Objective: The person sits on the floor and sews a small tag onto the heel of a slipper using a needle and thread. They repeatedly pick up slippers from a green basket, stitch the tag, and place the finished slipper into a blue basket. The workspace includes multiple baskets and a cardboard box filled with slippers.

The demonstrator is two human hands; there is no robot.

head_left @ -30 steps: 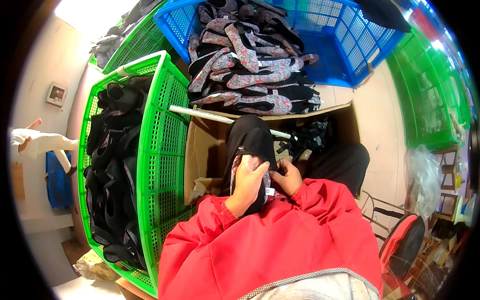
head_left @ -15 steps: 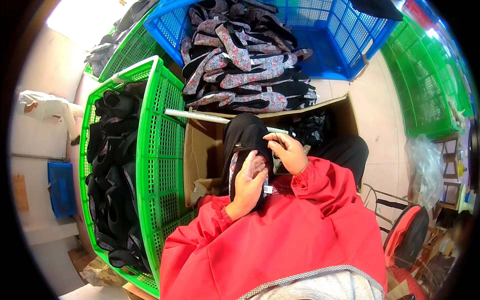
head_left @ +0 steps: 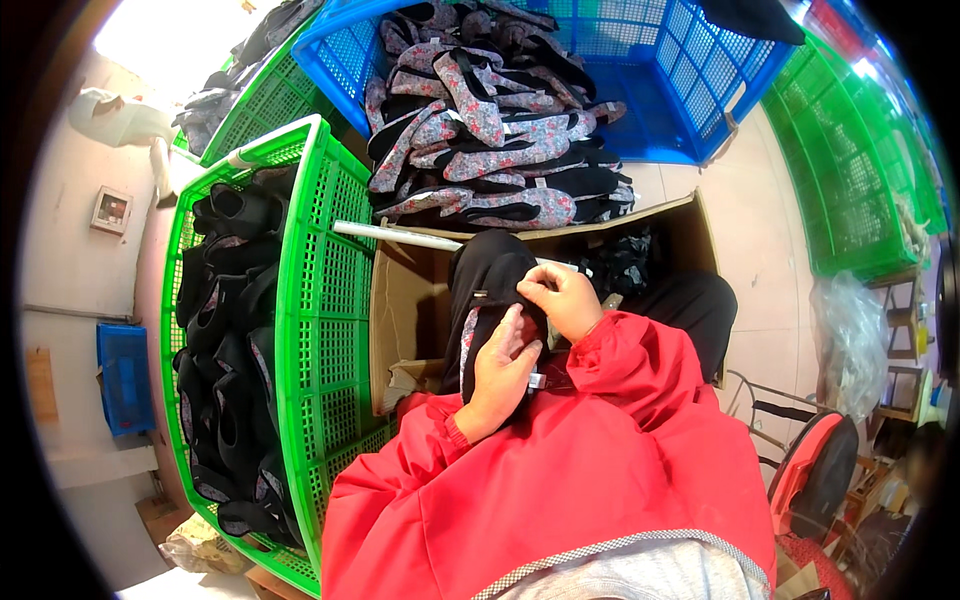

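Note:
A black cloth shoe with a floral patterned part [head_left: 468,340] rests on my dark-trousered thigh, near the middle of the view. My left hand [head_left: 500,365] grips it from the near side, fingers pointing away from me and partly spread over the cloth. A small white tag [head_left: 537,381] sticks out beside that hand. Just beyond, my right hand [head_left: 563,300] has thumb and forefinger pinched together at the shoe's right edge. Whatever lies in the pinch is too small or hidden to make out.
Left of me stands a green basket [head_left: 310,300] filled with black shoes [head_left: 232,300]. Floral shoes [head_left: 510,150] are heaped before a blue crate [head_left: 630,130]. An open cardboard box [head_left: 400,330] with a white rod [head_left: 395,235] surrounds my knees. A red and black chair [head_left: 815,470] stands right.
My right hand has shifted left and turned inward, closer to my left hand and the shoe. A thin dark item visible in its fingers before no longer shows. The left hand has barely moved.

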